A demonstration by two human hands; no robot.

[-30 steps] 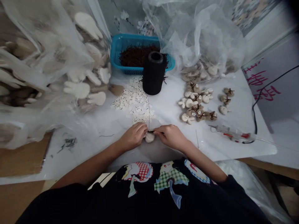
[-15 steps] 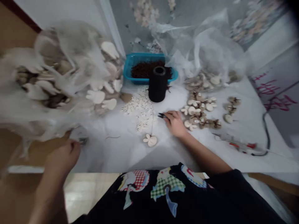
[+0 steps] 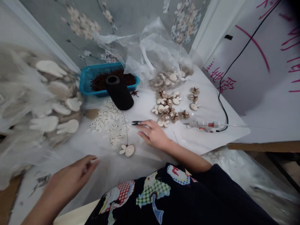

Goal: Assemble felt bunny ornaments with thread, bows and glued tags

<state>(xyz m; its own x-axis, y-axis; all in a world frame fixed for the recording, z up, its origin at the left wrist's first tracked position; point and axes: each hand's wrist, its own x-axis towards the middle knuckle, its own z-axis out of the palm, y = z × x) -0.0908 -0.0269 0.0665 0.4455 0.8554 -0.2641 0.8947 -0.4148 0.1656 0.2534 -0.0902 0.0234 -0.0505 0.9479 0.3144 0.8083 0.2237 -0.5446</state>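
My right hand [image 3: 153, 134] rests on the white tabletop, its fingers at the handles of small black snips [image 3: 137, 122]. My left hand [image 3: 75, 175] is over the table at the lower left, thumb and fingers apart, holding nothing. Between the hands lies a bunny-shaped piece [image 3: 127, 150] with a thin cord running up from it toward a black spool [image 3: 119, 93]. A heap of small white printed tags [image 3: 109, 120] lies just above the bunny piece. Right of my right hand, finished-looking bunny pieces with brown bows [image 3: 169, 109] lie grouped.
A blue basket [image 3: 84, 82] of dark brown bits stands behind the spool. Plastic bags of bunny pieces lie at the left [image 3: 53, 97] and back [image 3: 167, 78]. A glue gun [image 3: 206, 125] with a black cable lies at the right.
The view has turned to the right. My left hand has come away from the plastic at the left edge, closer to the bunny piece, and its fingers have opened. My right hand stays by the snips.
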